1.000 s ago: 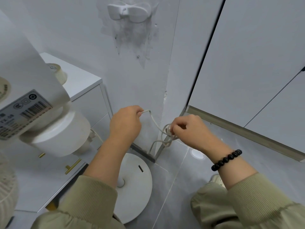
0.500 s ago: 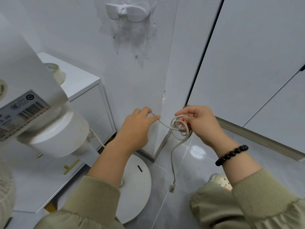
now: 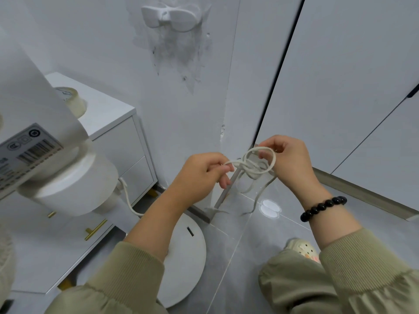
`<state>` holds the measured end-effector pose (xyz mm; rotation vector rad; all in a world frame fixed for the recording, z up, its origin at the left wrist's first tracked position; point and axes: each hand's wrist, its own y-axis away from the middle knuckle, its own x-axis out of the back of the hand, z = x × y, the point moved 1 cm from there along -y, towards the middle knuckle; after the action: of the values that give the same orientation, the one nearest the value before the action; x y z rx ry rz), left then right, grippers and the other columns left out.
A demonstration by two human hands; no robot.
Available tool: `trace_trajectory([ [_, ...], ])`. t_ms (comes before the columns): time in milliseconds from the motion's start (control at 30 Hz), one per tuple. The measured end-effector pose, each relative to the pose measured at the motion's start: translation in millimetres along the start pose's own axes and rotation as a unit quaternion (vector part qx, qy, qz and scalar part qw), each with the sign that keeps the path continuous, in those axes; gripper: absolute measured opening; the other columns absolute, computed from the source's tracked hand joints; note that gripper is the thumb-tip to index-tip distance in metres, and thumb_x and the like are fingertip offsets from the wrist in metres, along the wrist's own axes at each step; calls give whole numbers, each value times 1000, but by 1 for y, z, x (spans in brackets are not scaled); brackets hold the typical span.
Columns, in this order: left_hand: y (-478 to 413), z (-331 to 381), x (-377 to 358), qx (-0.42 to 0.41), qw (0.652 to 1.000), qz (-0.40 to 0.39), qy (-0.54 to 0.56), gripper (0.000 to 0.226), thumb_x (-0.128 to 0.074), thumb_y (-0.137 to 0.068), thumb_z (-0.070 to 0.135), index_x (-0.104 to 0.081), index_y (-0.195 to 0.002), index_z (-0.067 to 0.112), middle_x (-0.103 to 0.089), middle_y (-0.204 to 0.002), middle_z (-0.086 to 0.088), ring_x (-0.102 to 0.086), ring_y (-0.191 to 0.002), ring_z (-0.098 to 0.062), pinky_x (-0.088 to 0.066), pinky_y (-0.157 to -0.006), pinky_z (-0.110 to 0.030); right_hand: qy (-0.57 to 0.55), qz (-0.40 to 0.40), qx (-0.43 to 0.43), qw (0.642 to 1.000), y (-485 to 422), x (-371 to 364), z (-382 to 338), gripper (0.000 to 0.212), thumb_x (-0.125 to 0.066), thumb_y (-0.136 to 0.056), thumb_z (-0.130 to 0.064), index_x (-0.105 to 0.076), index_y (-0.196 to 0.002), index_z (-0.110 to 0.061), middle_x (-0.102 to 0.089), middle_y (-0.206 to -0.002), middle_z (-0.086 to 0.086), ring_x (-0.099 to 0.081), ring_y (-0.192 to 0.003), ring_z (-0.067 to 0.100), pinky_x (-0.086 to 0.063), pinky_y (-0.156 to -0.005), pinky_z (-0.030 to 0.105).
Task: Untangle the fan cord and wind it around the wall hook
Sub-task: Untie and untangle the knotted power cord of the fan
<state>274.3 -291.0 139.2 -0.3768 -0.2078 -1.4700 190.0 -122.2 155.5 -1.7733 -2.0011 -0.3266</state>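
A thin white fan cord (image 3: 250, 165) is knotted into loose loops between my two hands, low in front of the wall corner. My left hand (image 3: 203, 175) pinches the strand on the left of the knot. My right hand (image 3: 286, 160) grips the loops from the right. Loose ends trail down toward the floor, blurred. Another stretch of the cord (image 3: 127, 198) leaves the white fan motor housing (image 3: 74, 184) at the left. The white wall hook (image 3: 171, 17) is fixed high on the wall, with nothing on it.
The fan's round white base (image 3: 188, 264) lies on the grey tiled floor below my left arm. A white drawer cabinet (image 3: 118, 137) stands against the wall with a roll of tape (image 3: 72, 102) on top. White closet doors (image 3: 340, 75) fill the right. My shoe (image 3: 301, 248) shows at lower right.
Both hands have risen a little with the cord. The loops have drawn into a tighter knot between them, and the hanging end has swung up off its straight drop.
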Motion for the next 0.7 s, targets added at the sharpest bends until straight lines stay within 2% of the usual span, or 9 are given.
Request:
trace_trajectory([
  [100,-1,7,7,23,988,46,142,28,-45,-94,-2,-62,-75,9,-58,-48,-2,-67,-60,-17,-54,-64,-21,37,-28,-7,999,-1,1,3,11,-67,-83,-7,-70,-74,-13,-61,-64,1,-51,-47,-2,-34,-42,2],
  [200,-2,7,11,47,964,71,251,29,-38,-98,3,-58,-78,7,-57,-47,-2,-66,-57,-15,-54,-59,-20,88,-90,-14,992,2,-6,6,9,-65,-85,-8,-73,-80,-9,-53,-59,-4,-45,-45,4,-32,-40,4],
  [333,-5,5,13,100,909,144,377,25,-38,-99,7,-55,-80,5,-58,-46,-2,-66,-53,-13,-57,-61,-25,144,-232,-2,962,8,-12,9,11,-65,-86,-13,-74,-81,-8,-61,-68,1,-46,-59,6,-37,-51,9],
  [400,-7,1,16,141,879,206,406,23,-42,-98,9,-56,-81,4,-60,-45,-2,-67,-51,-12,-57,-56,-22,134,-306,-8,943,10,-12,9,17,-62,-88,-15,-73,-76,-9,-59,-61,-5,-43,-53,4,-36,-47,8],
  [467,-7,-6,19,183,873,261,369,22,-46,-97,11,-58,-80,5,-61,-43,0,-65,-47,-11,-57,-55,-22,70,-361,-31,929,10,-11,12,24,-56,-92,-12,-70,-71,-10,-53,-51,-10,-38,-45,4,-32,-45,15],
  [567,-7,-13,23,227,874,318,288,24,-52,-95,15,-61,-74,7,-60,-40,1,-62,-45,-12,-56,-56,-23,-70,-426,-42,901,7,-10,18,41,-50,-93,-12,-65,-55,-20,-49,-47,-9,-37,-45,8,-31,-50,19],
  [633,-8,-16,25,254,874,313,271,23,-52,-95,16,-62,-77,6,-55,-36,2,-60,-42,-11,-53,-47,-19,-190,-459,-33,867,5,-10,18,33,-59,-86,-26,-62,-54,-20,-48,-50,-6,-38,-47,9,-35,-53,19],
  [700,-8,-17,26,275,899,274,201,19,-51,-95,16,-66,-93,5,-50,-34,2,-55,-42,-14,-45,-40,-18,-292,-468,-33,833,2,-11,17,27,-72,-75,-36,-60,-59,-17,-47,-53,-5,-41,-49,9,-40,-56,19],
])
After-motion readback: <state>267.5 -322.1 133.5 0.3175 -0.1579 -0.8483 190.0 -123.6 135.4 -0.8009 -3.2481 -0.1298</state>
